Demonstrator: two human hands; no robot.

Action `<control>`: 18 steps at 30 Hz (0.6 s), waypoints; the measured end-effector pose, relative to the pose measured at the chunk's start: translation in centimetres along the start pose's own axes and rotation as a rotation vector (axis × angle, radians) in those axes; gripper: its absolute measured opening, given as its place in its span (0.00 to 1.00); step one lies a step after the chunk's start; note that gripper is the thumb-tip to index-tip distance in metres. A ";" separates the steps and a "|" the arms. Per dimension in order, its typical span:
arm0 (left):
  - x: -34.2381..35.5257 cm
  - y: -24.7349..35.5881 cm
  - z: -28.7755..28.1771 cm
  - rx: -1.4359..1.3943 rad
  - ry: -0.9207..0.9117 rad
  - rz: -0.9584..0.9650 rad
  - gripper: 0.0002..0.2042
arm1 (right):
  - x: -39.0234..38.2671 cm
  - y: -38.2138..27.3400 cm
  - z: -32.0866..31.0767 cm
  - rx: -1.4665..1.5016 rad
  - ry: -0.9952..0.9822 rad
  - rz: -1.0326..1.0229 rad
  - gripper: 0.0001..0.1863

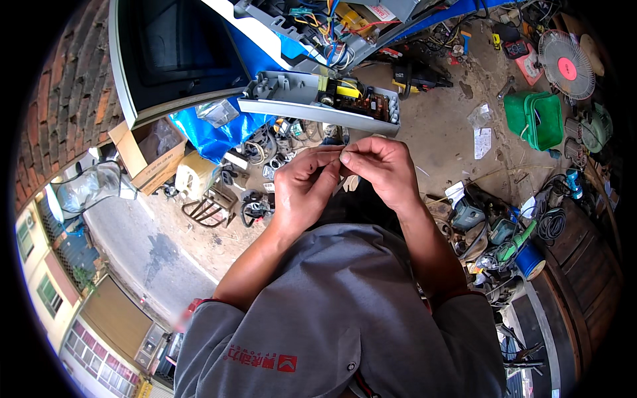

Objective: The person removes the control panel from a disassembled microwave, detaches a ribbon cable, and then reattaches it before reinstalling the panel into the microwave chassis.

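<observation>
Close together, left hand point(302, 186) and right hand point(390, 171) meet, both pinched; cannot tell what either grasps, if anything. Grey panel point(312, 113) with circuit board point(363, 103) just beyond, at twelve o'clock.

1 long, shallow grey housing point(312, 114) is lying open side up just beyond the fingertips point(348, 158), its right end sitting lower in the view than its left. The left part is showing bare moulded compartments; the right part is holding 1 circuit board point(361, 105) — brownish, crowded with components, a yellow piece point(346, 91) standing out behind them. Pale rounded studs point(393, 109) are lining the right end. Whatever is sitting between the fingertips is being covered — kind undeterminable.
</observation>
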State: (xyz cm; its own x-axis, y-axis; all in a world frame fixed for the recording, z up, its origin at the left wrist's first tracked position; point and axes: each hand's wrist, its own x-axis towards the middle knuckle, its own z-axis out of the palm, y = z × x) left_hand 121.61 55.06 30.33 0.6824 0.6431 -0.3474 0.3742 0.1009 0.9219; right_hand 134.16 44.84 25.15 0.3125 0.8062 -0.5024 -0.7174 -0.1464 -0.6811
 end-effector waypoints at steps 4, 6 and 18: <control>0.0 0.1 0.1 -0.001 0.005 -0.008 0.08 | 0.0 -0.1 0.1 0.005 0.007 0.003 0.08; 0.1 0.4 0.0 0.022 -0.003 0.000 0.08 | 0.0 -0.1 0.1 0.004 0.013 0.008 0.07; 0.0 -0.1 0.2 0.136 0.028 0.031 0.07 | -0.3 0.7 0.7 -0.087 0.058 -0.046 0.06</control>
State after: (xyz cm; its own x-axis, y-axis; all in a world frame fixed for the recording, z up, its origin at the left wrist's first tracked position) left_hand 121.70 54.96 30.19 0.6778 0.6658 -0.3121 0.4362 -0.0224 0.8996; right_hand 133.14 44.87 25.23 0.3807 0.7792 -0.4980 -0.6457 -0.1615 -0.7463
